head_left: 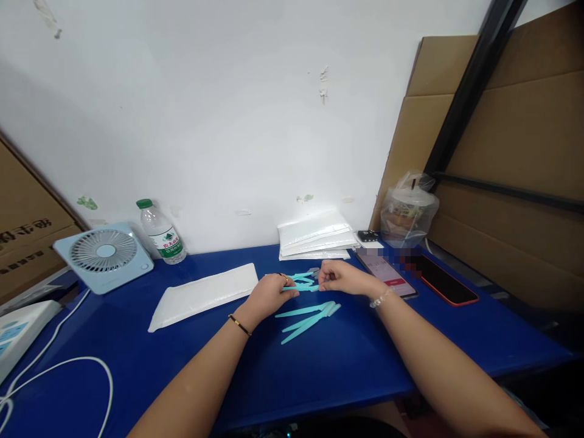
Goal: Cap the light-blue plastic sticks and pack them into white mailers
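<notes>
My left hand (270,294) and my right hand (341,277) meet over the blue table (319,371), both pinched on a small bundle of teal plastic sticks (305,282) held between them. The left hand wears a ring and a dark bracelet, the right a beaded bracelet. A few more teal sticks (308,316) lie loose on the table just in front of the hands. A white padded mailer (206,293) lies flat to the left of the left hand.
A stack of white mailers (316,238) rests against the wall. Two phones (387,275) (448,283) and a bagged drink cup (407,210) sit at right. A blue fan (104,255), water bottle (161,233), white cable (68,365) and cardboard boxes (524,152) surround the table.
</notes>
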Demonstrator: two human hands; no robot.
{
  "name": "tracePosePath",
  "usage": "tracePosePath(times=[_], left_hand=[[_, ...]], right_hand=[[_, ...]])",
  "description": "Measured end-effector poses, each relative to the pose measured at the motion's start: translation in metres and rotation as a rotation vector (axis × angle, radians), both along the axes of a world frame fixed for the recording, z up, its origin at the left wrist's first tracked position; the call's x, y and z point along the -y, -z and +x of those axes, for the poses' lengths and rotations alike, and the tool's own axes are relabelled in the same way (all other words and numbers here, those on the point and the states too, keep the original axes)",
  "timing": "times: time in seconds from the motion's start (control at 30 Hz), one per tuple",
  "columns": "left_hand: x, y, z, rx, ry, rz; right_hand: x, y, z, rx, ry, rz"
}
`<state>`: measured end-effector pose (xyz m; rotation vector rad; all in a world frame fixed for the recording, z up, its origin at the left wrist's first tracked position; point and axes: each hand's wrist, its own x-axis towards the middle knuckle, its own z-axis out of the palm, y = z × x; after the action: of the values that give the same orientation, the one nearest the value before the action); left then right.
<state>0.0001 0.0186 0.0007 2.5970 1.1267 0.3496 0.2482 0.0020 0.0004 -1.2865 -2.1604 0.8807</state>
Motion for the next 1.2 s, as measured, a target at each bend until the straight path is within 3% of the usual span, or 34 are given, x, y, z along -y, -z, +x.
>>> tracePosePath(times=[0.23, 0.37, 0.47, 0.57, 0.63, 0.83, 1.03, 1.2], left_hand=[[-0.015, 0.002, -0.012, 0.027, -0.122, 0.094], [-0.010, 0.000, -0.010, 0.058, -0.100, 0.116], [0.000, -0.005, -0.005, 0.051, 0.006, 0.064], [0.010, -0.006, 0.000, -0.025, 0.131, -0.022], [0.015, -0.005, 0.004, -0.075, 0.141, -0.051], [0.013, -0.003, 0.007, -0.070, 0.029, 0.016], [-0.001, -0.008, -0.001, 0.006, -0.088, 0.065], [-0.013, -0.002, -0.012, -0.021, -0.140, 0.043]], right_hand=[[-0.012, 0.008, 0.015, -0.009, 0.188, 0.045], [-0.002, 0.000, 0.012, 0.002, 0.044, 0.024], [0.005, -0.002, 0.004, 0.102, -0.092, 0.012], [0.008, -0.003, -0.004, 0.175, -0.151, 0.032], [0.009, -0.003, -0.007, 0.201, -0.163, 0.045], [0.011, -0.007, -0.007, 0.209, -0.166, -0.002], [-0.001, -0.004, -0.004, 0.106, -0.028, 0.056], [-0.012, 0.004, 0.005, 0.074, 0.077, 0.049]])
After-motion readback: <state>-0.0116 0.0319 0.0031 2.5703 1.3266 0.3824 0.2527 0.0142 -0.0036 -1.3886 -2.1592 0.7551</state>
